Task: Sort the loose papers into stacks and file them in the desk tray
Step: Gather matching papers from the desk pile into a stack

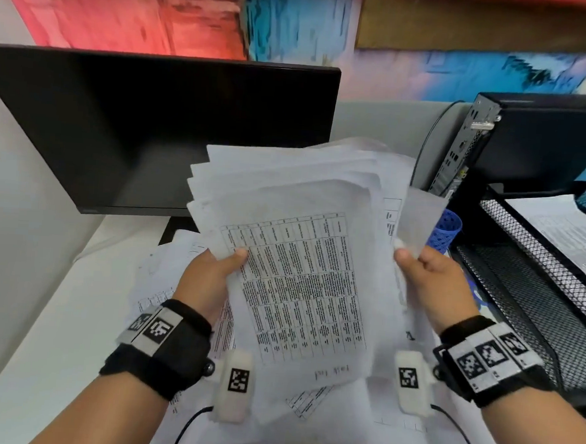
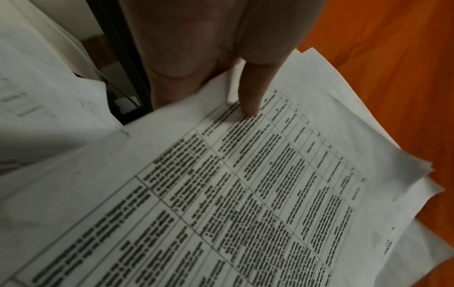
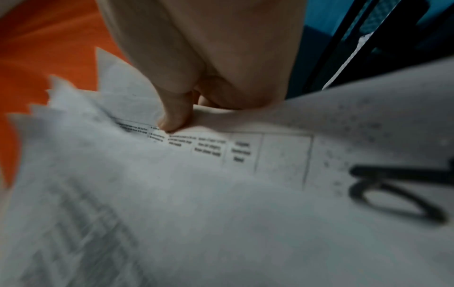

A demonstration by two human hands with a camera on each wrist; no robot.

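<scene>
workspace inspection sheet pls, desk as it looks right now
surface: white desk, loose sheets spread under the hands
job's things: fanned paper stack held above the desk; black mesh tray at right, papers on its upper tier
clutter: blue mesh cup beside the tray
grippers: left hand grips the stack's left edge, thumb on top; right hand pinches its right edge
cables: black wrist-camera cable; dark cable behind the computer case
surroundings: dark monitor, colourful wall painting
</scene>
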